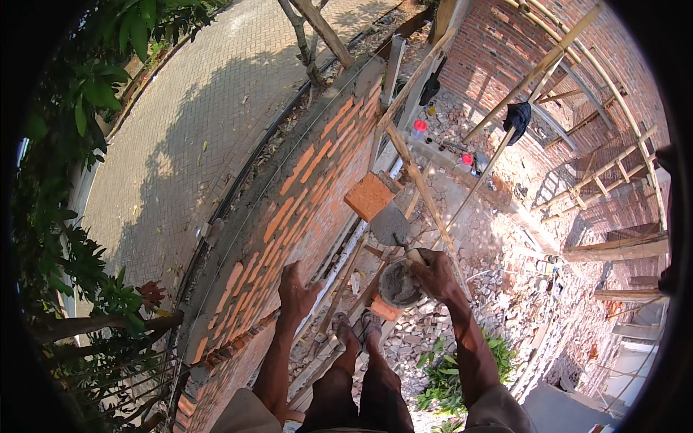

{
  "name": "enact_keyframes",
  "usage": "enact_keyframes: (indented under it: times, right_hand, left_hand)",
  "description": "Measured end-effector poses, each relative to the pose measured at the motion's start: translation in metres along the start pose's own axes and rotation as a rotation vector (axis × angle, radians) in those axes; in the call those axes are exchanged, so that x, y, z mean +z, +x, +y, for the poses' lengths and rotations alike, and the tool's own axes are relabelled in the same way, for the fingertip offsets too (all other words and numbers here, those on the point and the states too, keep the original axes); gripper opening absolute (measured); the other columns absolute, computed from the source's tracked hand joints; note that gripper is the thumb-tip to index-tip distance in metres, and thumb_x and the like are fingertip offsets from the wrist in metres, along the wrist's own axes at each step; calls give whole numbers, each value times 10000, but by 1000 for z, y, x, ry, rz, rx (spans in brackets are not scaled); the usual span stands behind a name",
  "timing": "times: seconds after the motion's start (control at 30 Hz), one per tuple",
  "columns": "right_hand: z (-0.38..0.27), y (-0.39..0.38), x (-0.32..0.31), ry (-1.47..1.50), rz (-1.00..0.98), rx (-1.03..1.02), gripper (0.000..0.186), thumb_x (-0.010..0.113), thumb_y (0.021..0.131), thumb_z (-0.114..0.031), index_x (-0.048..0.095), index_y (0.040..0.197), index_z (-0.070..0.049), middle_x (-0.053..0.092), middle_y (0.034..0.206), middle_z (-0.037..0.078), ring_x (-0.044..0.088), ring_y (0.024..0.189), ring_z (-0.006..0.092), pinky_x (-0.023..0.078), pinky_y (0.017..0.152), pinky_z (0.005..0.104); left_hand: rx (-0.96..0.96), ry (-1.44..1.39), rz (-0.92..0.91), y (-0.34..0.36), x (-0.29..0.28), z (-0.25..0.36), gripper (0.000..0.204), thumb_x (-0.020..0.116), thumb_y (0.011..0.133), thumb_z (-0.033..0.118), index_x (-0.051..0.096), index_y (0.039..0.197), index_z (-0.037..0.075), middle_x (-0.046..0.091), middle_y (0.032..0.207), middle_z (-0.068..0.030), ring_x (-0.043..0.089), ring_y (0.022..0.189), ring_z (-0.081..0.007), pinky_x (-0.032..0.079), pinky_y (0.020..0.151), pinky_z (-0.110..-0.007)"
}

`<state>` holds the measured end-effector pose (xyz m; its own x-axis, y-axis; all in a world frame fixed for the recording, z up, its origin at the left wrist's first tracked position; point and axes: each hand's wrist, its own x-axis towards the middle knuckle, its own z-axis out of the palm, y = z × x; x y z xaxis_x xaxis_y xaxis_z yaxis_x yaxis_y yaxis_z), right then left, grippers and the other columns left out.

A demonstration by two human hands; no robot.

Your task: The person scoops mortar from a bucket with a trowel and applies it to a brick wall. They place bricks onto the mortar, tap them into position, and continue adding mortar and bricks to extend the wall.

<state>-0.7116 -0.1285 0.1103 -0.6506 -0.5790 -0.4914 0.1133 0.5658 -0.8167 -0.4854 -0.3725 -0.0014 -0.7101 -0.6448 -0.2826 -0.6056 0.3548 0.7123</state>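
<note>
My right hand [432,274] is wrapped round the light handle of a trowel [390,225]. Its grey, mortar-smeared blade points away from me, beside some orange bricks [369,196]. Below that hand is a round bucket [399,285] with grey mortar in it. My left hand [294,294] holds nothing, thumb apart from the fingers, near the face of the brick wall [281,224]. Wet grey mortar covers the wall's top, and a thin string line runs along it.
Another orange brick [385,309] lies by the bucket, near my sandalled feet [359,328]. Wooden poles [415,173] cross the space ahead. Rubble [498,289] covers the ground below at right. Beyond the wall lies a paved road [173,137], with leafy branches at far left.
</note>
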Motion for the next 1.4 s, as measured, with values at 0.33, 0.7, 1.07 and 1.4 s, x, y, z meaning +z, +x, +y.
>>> enact_keyframes:
  times: [0.33, 0.7, 1.07, 1.4]
  right_hand:
    - [-57, 157, -75, 14, 65, -182, 300, 638, 864, -242, 585, 773, 38, 578, 656, 63, 542, 535, 120, 442, 472, 292]
    - [-101, 285, -127, 228, 61, -177, 229, 710, 815, -135, 582, 795, 53, 578, 728, 104, 574, 603, 148, 463, 468, 318]
    - [-165, 300, -132, 130, 32, -239, 243, 686, 815, -81, 572, 682, 87, 582, 627, 133, 560, 447, 196, 438, 362, 343]
    - [-202, 329, -149, -338, 54, -430, 312, 635, 812, -193, 595, 611, 43, 566, 538, 119, 529, 408, 185, 394, 360, 325]
  left_hand:
    - [-479, 426, -286, -257, -3, -194, 590, 783, 666, 432, 649, 973, -53, 669, 927, -190, 649, 905, -331, 508, 789, -429]
    - [-753, 211, -245, -361, -2, -214, 502, 770, 705, 351, 653, 955, -69, 682, 838, -166, 661, 751, -257, 513, 713, -391]
    - [-724, 279, -247, -364, 18, -221, 491, 756, 732, 352, 658, 1006, -43, 688, 919, -182, 649, 773, -278, 499, 746, -441]
    - [-713, 157, -209, -372, 33, -232, 467, 755, 750, 344, 661, 1006, -35, 682, 877, -167, 630, 740, -259, 496, 696, -427]
